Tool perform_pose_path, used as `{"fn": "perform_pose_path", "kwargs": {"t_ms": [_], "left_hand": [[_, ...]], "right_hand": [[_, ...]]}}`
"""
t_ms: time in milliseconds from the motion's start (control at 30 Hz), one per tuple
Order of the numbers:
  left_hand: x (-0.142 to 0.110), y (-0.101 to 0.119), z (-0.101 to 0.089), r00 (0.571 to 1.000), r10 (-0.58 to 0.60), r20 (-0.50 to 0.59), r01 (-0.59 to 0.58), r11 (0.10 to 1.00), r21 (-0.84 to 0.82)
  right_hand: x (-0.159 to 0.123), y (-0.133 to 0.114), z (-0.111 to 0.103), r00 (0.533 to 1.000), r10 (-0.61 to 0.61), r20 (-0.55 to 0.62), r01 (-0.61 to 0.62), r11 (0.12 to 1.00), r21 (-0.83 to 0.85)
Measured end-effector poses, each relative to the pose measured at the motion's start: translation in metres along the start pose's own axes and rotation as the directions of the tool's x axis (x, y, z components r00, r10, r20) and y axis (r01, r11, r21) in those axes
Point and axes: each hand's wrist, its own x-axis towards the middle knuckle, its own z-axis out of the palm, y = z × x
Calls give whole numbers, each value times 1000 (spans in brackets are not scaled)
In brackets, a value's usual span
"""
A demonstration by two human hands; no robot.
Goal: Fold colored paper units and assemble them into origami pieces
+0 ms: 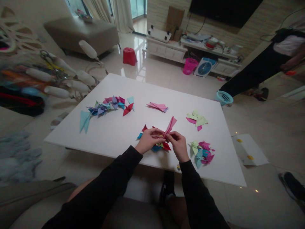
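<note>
Between my two hands is a pink folded paper (170,125), its long narrow flap pointing up and away from me. My left hand (150,139) pinches its lower left side, and my right hand (176,143) grips it from the right with thumb and forefinger. Below and behind the hands lies a pile of folded paper cranes (158,147) in red, blue and green, partly hidden by my fingers. Farther out on the white table (133,133) rests a small stack of pink and purple folded papers (157,107).
At the left is a long heap of paper cranes (107,106). Green and magenta folded pieces (197,119) and another crane pile (202,153) lie at the right. A light-blue basket (224,98) stands by the far right corner, near a standing person (257,70).
</note>
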Motion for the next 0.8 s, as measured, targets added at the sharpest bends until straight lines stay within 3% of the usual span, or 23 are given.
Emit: {"fn": "perform_pose_path", "kwargs": {"t_ms": [133,300,467,800], "left_hand": [[0,-4,2,999,-36,-6,35,996,-86],[3,-4,3,1000,-2,5,3,999,-40],[6,-8,1,999,-54,-8,53,995,-87],[4,-8,8,995,-84,54,99,894,-437]], "right_hand": [[-1,0,-3,1000,4,-13,-4,999,45],[0,-3,1,1000,-11,6,10,999,42],[-2,-7,2,1000,14,5,-14,1000,25],[1,3,1,993,14,-115,-5,996,85]]}}
